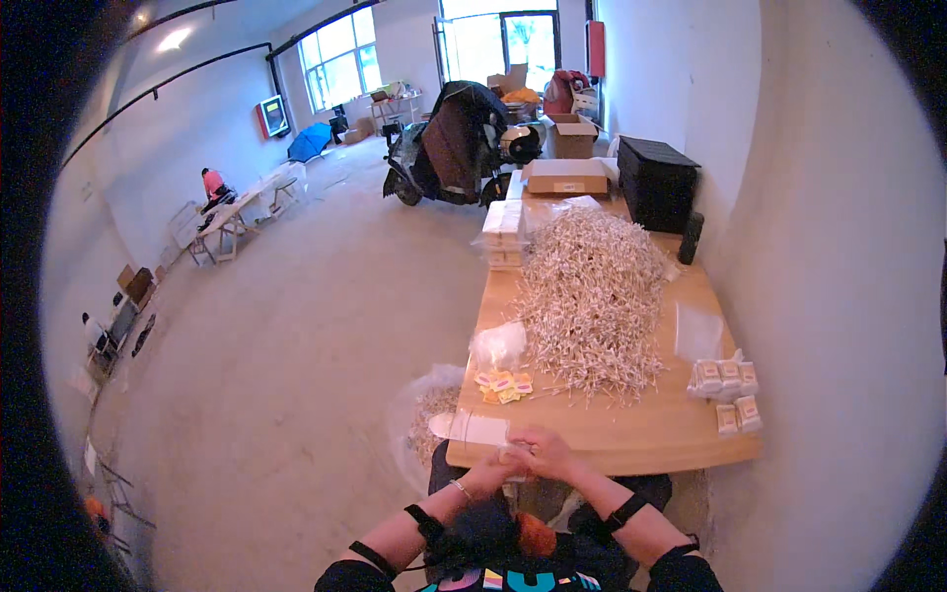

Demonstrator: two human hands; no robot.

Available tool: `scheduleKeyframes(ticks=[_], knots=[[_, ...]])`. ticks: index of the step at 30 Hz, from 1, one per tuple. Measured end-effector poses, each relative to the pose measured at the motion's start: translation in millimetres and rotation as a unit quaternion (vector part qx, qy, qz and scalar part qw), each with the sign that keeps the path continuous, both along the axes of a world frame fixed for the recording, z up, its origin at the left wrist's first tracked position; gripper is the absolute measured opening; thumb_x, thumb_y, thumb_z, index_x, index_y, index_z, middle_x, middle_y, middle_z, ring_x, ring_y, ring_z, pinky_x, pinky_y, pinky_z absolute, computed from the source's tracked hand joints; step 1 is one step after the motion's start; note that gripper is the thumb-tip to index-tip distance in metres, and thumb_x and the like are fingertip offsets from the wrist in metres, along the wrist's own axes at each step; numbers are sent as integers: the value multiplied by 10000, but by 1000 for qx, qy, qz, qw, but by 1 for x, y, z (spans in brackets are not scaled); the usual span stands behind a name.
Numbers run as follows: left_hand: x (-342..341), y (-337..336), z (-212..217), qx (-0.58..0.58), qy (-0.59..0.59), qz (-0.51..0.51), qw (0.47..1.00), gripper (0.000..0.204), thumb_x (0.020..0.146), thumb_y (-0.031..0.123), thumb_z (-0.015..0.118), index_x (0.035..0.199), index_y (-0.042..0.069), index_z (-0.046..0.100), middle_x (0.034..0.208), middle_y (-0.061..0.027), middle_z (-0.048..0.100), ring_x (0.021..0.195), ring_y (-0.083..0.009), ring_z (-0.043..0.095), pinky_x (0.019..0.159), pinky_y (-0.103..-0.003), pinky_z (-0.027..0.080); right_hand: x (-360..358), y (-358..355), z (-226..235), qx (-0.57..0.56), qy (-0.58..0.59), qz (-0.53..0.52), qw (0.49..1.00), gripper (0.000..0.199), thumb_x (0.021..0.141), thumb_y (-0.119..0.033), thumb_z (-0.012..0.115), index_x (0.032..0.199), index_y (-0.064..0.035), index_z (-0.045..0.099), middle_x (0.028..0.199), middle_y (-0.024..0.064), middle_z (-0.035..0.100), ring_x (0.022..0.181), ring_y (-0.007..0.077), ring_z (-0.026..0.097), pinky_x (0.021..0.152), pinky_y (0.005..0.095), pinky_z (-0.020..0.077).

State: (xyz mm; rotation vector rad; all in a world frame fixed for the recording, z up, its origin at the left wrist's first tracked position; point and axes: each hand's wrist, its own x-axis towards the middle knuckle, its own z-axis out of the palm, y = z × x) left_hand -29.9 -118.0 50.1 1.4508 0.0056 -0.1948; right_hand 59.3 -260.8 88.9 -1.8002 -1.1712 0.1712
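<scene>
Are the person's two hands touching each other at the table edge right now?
Touching. The head view shows the left hand and right hand pressed together at the near edge of the wooden table, no gap between them.

Matt, smooth wooden table carries a heap of pale wooden-looking sticks, with glossy clear plastic bags at the heap's near-left edge.

Room: bare grey concrete floor; plain white walls. Large bright windows and glazed door at far end, daylight entering. Covered dark scooter parked mid-floor. Folded blue umbrella. Small white folding table at left wall. Brown cardboard boxes.
</scene>
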Motion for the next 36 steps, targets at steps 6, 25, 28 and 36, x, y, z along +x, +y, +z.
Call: scheduleKeyframes(ticks=[6, 25, 28, 36], knots=[[-3, 5, 2, -45, 45, 14, 998, 194, 829, 85, 571, 1018, 43, 569, 927, -41, 609, 833, -124, 576, 737, -273, 476, -12, -7, 5, 20, -110, -55, 992, 163, 728, -100, 616, 880, -48, 645, 892, 111, 614, 849, 282, 568, 773, 361, 457], [-2, -6, -6, 13, 6, -6, 1000, 269, 828, 169, 608, 1064, 54, 550, 919, -18, 604, 851, -111, 548, 764, -273, 450, 21, -23, -18, -53, -17, -8, 998, 132, 720, -91, 672, 790, -29, 579, 903, 115, 617, 830, 222, 592, 728, 324, 471], [4, -5, -9, 29, 13, -21, 999, 271, 832, 172, 603, 1069, 53, 549, 943, -16, 603, 876, -114, 549, 784, -272, 447, 15, -24, -12, -39, 66, -50, 996, 112, 730, -89, 672, 760, -27, 584, 840, 107, 621, 788, 196, 600, 701, 304, 485], [13, -10, -50, 37, -67, -4, 997, 299, 839, 181, 590, 1104, 53, 541, 1016, -50, 602, 947, -138, 543, 860, -307, 428, 3, -21, -17, -26, 342, -100, 934, 97, 745, -78, 653, 786, 6, 628, 764, 53, 629, 740, 107, 595, 652, 249, 475]])
